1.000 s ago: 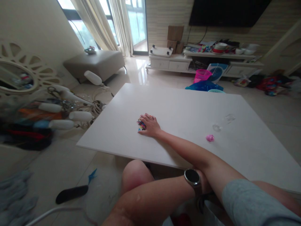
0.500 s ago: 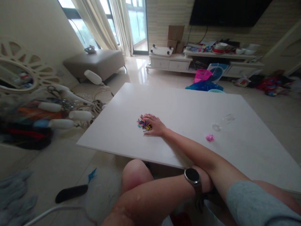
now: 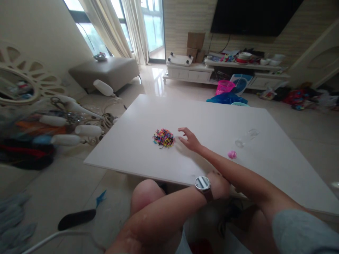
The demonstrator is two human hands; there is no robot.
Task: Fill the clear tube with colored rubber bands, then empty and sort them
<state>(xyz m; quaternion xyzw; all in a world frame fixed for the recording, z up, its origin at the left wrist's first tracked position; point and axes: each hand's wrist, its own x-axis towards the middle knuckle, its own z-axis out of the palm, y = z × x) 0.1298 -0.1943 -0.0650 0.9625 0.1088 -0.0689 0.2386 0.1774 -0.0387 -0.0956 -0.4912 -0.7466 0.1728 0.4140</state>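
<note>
1. The white table [image 3: 127, 141] spreads before the seated person and carries the small items.
2. A pink basket [image 3: 224, 86] stands on the floor beyond the table's far edge.
3. The person's right hand [image 3: 191, 140] is raised above the table, fingers loosely curved, thumb well apart from them; it grasps nothing.
4. The left hand [image 3: 219, 185] is at the near edge, partly hidden by the right forearm; its grip cannot be told.
5. A clear container [image 3: 247, 138] lies on the table's right part.
6. A heap of tiny multicoloured bands [image 3: 164, 138] sits on the table, left of the right hand's fingertips and near them, not held.
7. A round-faced watch [image 3: 202, 183] with a brown strap is on the left wrist.
8. A small pink piece [image 3: 232, 154] lies near the clear container, on its near side.
</note>
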